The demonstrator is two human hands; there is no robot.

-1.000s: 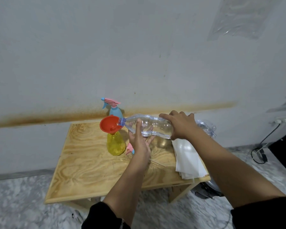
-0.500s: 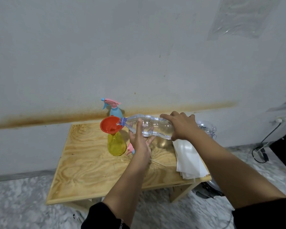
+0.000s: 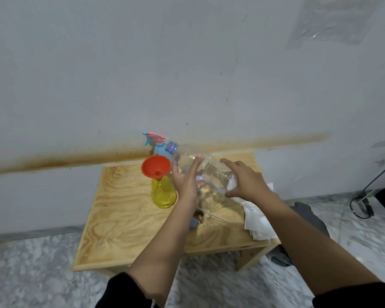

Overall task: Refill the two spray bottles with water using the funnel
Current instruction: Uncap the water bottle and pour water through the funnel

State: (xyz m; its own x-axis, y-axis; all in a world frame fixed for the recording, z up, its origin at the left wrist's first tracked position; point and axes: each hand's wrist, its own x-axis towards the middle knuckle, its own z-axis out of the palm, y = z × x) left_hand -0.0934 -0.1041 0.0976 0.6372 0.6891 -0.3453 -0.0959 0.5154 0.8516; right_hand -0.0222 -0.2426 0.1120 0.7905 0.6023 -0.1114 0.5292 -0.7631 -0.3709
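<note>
A red funnel sits in the neck of the yellow spray bottle on the wooden table. Behind it stands a blue spray bottle with a pink trigger head. Both hands hold a clear plastic water bottle just right of the funnel. It is tilted, with its open neck up and to the left, clear of the funnel. My left hand holds the bottle near its shoulder. Around its base end, my right hand grips with fingers above and thumb below.
A stack of white sheets lies on the table's right edge. A small blue piece shows beside my left forearm. A black cable and a dark object lie on the marble floor to the right.
The water bottle's neck has lifted out of the funnel and now points up and left. Both hands moved with it.
</note>
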